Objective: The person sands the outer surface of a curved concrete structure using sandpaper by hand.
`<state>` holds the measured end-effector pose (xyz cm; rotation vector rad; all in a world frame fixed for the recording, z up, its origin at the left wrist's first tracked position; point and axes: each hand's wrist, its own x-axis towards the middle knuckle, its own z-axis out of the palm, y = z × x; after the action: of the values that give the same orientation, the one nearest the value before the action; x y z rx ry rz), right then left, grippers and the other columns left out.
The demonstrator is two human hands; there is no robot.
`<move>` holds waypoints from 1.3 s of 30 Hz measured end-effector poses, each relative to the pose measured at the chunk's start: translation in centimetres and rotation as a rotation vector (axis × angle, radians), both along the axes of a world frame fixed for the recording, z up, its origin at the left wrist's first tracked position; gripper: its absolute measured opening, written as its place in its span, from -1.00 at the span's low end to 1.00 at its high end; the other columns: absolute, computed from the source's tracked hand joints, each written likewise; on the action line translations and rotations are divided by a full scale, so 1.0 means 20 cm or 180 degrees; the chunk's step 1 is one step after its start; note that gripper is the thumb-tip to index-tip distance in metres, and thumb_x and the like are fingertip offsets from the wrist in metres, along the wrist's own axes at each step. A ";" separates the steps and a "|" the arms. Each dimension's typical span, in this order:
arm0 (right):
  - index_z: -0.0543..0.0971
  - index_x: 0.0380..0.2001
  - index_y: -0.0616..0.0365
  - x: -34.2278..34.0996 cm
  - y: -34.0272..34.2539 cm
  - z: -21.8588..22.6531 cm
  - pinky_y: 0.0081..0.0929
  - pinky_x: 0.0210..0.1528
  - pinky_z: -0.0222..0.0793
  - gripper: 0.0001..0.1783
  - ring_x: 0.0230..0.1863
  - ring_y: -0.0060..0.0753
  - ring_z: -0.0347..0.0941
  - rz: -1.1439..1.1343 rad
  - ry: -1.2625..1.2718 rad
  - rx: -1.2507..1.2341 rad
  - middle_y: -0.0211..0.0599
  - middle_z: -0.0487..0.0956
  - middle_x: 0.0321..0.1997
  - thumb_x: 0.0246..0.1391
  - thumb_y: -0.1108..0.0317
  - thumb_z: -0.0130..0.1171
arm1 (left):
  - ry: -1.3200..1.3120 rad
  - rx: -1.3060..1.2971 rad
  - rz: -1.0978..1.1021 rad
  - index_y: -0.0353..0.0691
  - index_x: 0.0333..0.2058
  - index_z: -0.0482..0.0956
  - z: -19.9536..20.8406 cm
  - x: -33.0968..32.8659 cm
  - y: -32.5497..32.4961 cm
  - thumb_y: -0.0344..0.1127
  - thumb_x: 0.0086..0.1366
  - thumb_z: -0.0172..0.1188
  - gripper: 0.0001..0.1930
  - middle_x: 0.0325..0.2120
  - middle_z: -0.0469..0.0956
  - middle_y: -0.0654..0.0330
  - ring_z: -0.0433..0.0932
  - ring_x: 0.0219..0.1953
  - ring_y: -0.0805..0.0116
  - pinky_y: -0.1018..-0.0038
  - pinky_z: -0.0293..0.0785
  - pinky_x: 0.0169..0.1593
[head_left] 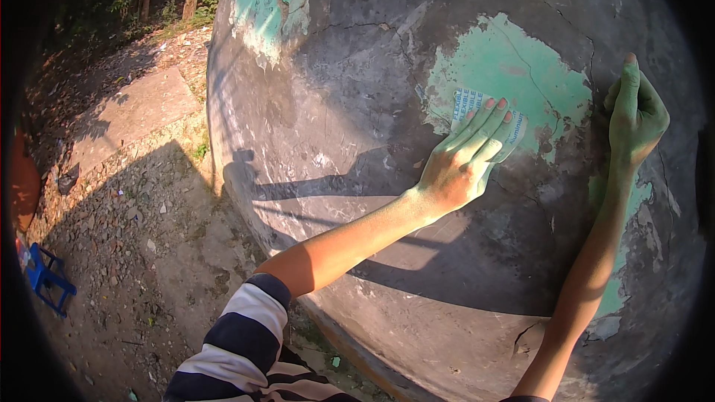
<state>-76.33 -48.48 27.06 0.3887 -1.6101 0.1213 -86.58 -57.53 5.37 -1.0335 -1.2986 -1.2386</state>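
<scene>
A small white sheet of sandpaper (468, 102) with blue print on its back lies against a large, rounded grey wall (350, 112). My left hand (465, 160) presses it there, fingers stretched along the sheet at the lower left part of a pale green patch (514, 67). Green dust coats both hands. To the right of the patch, my right hand (639, 115) is closed beside the wall, thumb pointing up. Its curled fingers are partly hidden, so whether anything is inside them does not show.
Cracks run over the wall. Another green patch (272, 0) is at its upper left, and more green (614, 290) shows beside my right forearm. Stony ground (141, 216) and a concrete slab (134, 115) lie left. A blue stool (49, 279) stands at the far left.
</scene>
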 end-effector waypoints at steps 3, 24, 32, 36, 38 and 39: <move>0.56 -0.72 0.20 0.00 0.01 0.00 -0.64 -0.62 0.03 -0.50 -0.70 -0.79 0.16 0.0020 -0.0011 -0.0027 -0.61 0.31 -0.78 0.30 0.20 0.22 | 0.0042 0.0206 0.0165 -0.28 0.36 0.23 0.19 -0.11 -0.03 -0.54 0.17 0.08 -0.29 0.38 0.18 -0.04 0.11 0.43 -0.08 0.09 0.15 0.43; 0.54 -0.75 0.22 0.00 0.02 0.01 -0.65 -0.60 0.11 -0.47 -0.69 -0.73 0.24 -0.0075 0.0014 0.0135 -0.54 0.37 -0.78 0.31 0.19 0.18 | -0.0132 0.0190 0.0236 -0.32 0.32 0.29 -0.03 -0.21 -0.10 -0.45 0.36 0.06 -0.46 0.34 0.24 -0.13 0.16 0.41 -0.10 0.10 0.17 0.40; 0.61 -0.67 0.23 -0.01 0.02 0.01 -0.65 -0.63 0.14 -0.52 -0.72 -0.75 0.26 -0.0165 0.0142 -0.0001 -0.55 0.39 -0.79 0.26 0.15 0.25 | 0.0072 -0.0166 0.0241 -0.35 0.31 0.30 0.07 -0.38 -0.26 -0.49 0.31 0.08 -0.43 0.34 0.25 -0.11 0.17 0.40 -0.13 0.06 0.19 0.39; 0.62 -0.67 0.22 -0.01 0.02 0.00 -0.65 -0.63 0.12 -0.53 -0.70 -0.75 0.26 -0.0310 0.0212 -0.0074 -0.55 0.41 -0.77 0.27 0.16 0.24 | -0.0087 0.0209 0.0438 -0.34 0.29 0.34 0.10 -0.38 -0.22 -0.50 0.27 0.07 -0.43 0.34 0.26 -0.10 0.17 0.40 -0.16 0.04 0.21 0.38; 0.61 -0.68 0.21 -0.01 0.03 0.00 -0.65 -0.62 0.11 -0.53 -0.70 -0.75 0.26 -0.0339 0.0218 -0.0088 -0.55 0.41 -0.77 0.28 0.17 0.23 | 0.0021 -0.0204 -0.0026 -0.31 0.28 0.38 -0.03 -0.33 -0.22 -0.50 0.20 0.11 -0.39 0.33 0.28 -0.09 0.19 0.39 -0.16 0.04 0.22 0.37; 0.61 -0.68 0.21 -0.01 0.03 0.00 -0.65 -0.62 0.11 -0.53 -0.69 -0.75 0.26 -0.0332 0.0216 -0.0064 -0.56 0.41 -0.77 0.29 0.18 0.22 | 0.0226 -0.0405 0.0106 -0.33 0.29 0.34 -0.10 -0.33 -0.22 -0.53 0.09 0.13 -0.30 0.34 0.26 -0.07 0.20 0.41 -0.02 0.09 0.23 0.38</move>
<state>-76.45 -47.82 27.03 0.2898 -1.5576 0.0446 -93.11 -61.86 3.32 -1.1315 -1.3481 -1.0960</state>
